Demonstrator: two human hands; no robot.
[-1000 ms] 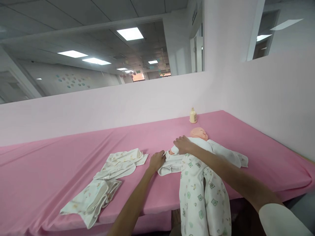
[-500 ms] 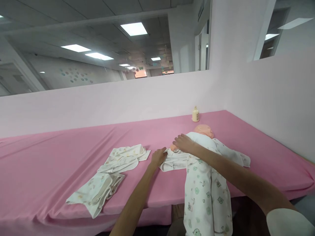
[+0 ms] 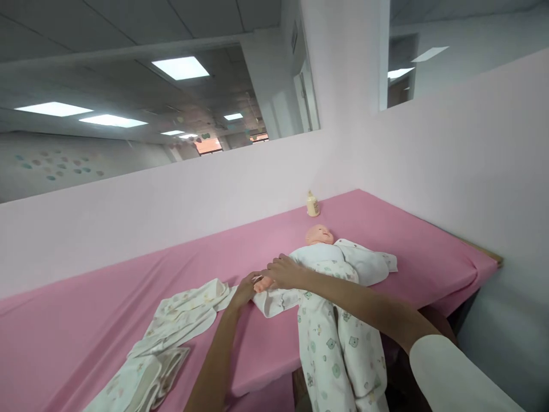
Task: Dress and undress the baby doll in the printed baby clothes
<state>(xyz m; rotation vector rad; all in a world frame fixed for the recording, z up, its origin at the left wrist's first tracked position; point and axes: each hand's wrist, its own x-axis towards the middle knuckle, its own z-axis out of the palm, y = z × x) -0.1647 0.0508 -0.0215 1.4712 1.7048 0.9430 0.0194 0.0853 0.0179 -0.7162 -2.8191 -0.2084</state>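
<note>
A baby doll (image 3: 319,234) lies on its back, with a white shirt (image 3: 366,264) spread open under it and patterned trousers (image 3: 330,343) hanging over the table's front edge. My right hand (image 3: 285,272) reaches across the doll, fingers bent over its forearm. The doll's small hand (image 3: 263,284) pokes out just beyond my right fingers. Close beside it, my left hand (image 3: 245,289) has its fingers curled at the end of the shirt's sleeve (image 3: 274,302). My left fingertips are partly hidden there.
Folded patterned baby clothes (image 3: 180,315) lie to the left on the pink table cover (image 3: 206,254). A cream pump bottle (image 3: 313,205) stands at the back by the wall. White walls (image 3: 171,206) with windows bound the table behind and on the right.
The view has turned to the right. My right hand has moved along the doll's arm toward its hand, and my two hands are closer together. The doll's arm now lies further out over the sleeve.
</note>
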